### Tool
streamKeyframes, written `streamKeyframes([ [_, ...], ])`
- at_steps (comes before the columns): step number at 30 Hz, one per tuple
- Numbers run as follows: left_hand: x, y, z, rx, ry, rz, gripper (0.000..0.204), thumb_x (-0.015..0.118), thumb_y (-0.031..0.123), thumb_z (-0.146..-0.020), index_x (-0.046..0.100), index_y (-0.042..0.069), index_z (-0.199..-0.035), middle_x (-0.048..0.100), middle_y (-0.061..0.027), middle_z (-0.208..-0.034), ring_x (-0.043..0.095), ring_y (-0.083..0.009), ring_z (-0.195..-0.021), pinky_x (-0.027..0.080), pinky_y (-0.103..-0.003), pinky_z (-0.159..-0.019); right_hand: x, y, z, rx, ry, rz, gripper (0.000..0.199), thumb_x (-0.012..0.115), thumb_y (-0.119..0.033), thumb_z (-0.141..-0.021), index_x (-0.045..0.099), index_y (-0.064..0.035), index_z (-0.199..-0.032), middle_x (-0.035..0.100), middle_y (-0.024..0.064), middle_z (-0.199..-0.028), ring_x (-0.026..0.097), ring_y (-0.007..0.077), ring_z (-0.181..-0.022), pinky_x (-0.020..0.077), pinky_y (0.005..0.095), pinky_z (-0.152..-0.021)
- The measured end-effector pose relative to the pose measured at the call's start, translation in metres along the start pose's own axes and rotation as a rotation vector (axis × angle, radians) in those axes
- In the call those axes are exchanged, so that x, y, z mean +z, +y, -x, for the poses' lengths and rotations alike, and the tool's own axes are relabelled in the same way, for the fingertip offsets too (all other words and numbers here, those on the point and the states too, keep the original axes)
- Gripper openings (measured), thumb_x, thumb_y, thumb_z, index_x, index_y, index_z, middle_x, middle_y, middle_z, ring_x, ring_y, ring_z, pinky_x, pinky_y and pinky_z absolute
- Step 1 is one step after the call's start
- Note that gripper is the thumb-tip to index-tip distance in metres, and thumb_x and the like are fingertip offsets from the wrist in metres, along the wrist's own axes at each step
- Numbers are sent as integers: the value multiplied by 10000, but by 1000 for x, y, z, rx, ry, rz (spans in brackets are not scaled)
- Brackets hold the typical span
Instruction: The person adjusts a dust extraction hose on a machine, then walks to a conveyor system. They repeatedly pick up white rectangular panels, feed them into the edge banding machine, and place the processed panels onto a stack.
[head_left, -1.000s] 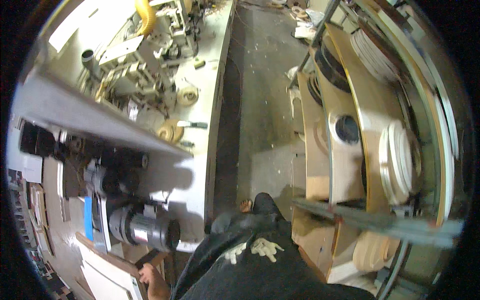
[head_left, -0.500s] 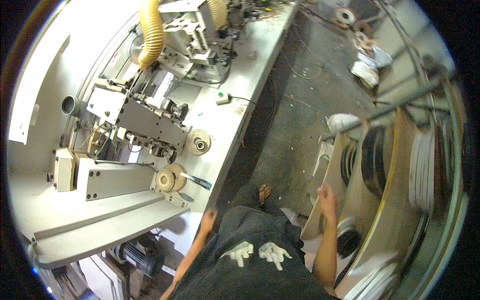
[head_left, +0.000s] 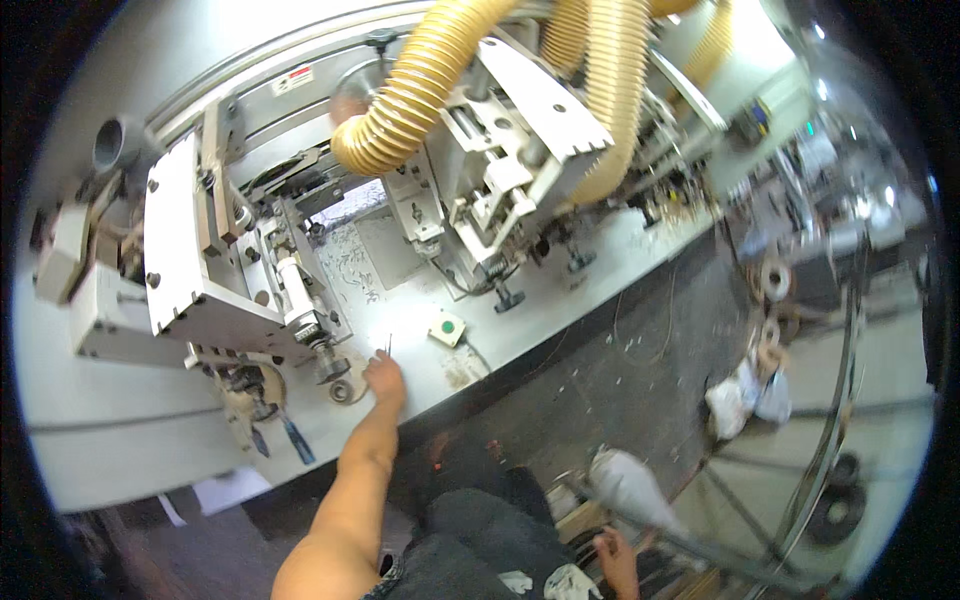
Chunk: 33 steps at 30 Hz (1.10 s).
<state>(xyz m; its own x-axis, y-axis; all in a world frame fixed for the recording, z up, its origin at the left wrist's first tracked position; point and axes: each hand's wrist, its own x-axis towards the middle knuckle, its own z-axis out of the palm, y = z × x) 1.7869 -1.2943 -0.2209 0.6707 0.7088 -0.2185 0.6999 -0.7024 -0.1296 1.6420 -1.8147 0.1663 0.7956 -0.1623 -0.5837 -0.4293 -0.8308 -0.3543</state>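
My left hand (head_left: 384, 380) reaches over the pale machine bench, its fingers pinched together. A thin dark rod (head_left: 389, 344) sticks out past the fingertips; its kind is too small to tell. Right beside this hand lies a round flanged disc (head_left: 341, 391) with a metal ring in its middle, partly covered by the hand. Just above the disc is the dark knob (head_left: 331, 364) of a machine shaft. My right hand (head_left: 615, 560) hangs low by my side near the rack, fingers loosely bent and apart, with nothing visible in it.
A small switch box (head_left: 447, 328) with a green button sits on the bench, its cable trailing off the edge. A blue-handled cutter (head_left: 297, 438) lies left of my arm. Yellow ribbed hoses (head_left: 420, 85) hang over the machine heads. White bags (head_left: 738, 395) rest on the floor at right.
My view has turned toward the bench. My left hand has moved from beside my body out onto the bench by the flanged disc. My right hand has dropped lower.
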Motion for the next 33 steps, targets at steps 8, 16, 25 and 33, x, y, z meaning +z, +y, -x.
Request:
streamKeyframes([
  [8, -1, -3, 21, -22, 217, 171, 159, 604, 103, -912, 619, 35, -1056, 639, -114, -1011, 655, -294, -991, 609, -384, -732, -165, -229, -159, -660, 139, 404, 345, 678, -201, -971, 662, 5, -1247, 741, 179, -1119, 715, 330, -1024, 530, 416, -924],
  [16, 15, -6, 9, -25, -95, 416, 196, 623, 74, -887, 577, 33, -1072, 615, -184, -1045, 685, -348, -953, 591, -454, -781, -176, -585, -139, -1800, 141, 533, 241, 668, -75, -923, 713, -3, -1148, 737, 173, -1132, 682, 317, -1110, 505, 437, -1007],
  [25, -88, 31, 103, -786, -429, 1846, 782, 658, -38, -778, 318, 19, -1480, 550, -52, -847, 567, -192, -631, 496, -368, -558, -53, -881, -212, -1990, 240, 1150, 552, 491, -531, -1052, 576, -88, -1370, 632, 196, -1272, 613, 394, -1203, 487, 462, -1031],
  [33, -302, 16, 128, -976, -622, 2893, 516, 518, -75, -948, 465, -34, -1459, 587, -96, -900, 487, -89, -560, 365, -233, -441, -33, -919, -223, -1709, 2, 1501, 675, 470, -622, -1027, 574, -49, -1366, 706, 263, -1077, 688, 439, -991, 532, 494, -928],
])
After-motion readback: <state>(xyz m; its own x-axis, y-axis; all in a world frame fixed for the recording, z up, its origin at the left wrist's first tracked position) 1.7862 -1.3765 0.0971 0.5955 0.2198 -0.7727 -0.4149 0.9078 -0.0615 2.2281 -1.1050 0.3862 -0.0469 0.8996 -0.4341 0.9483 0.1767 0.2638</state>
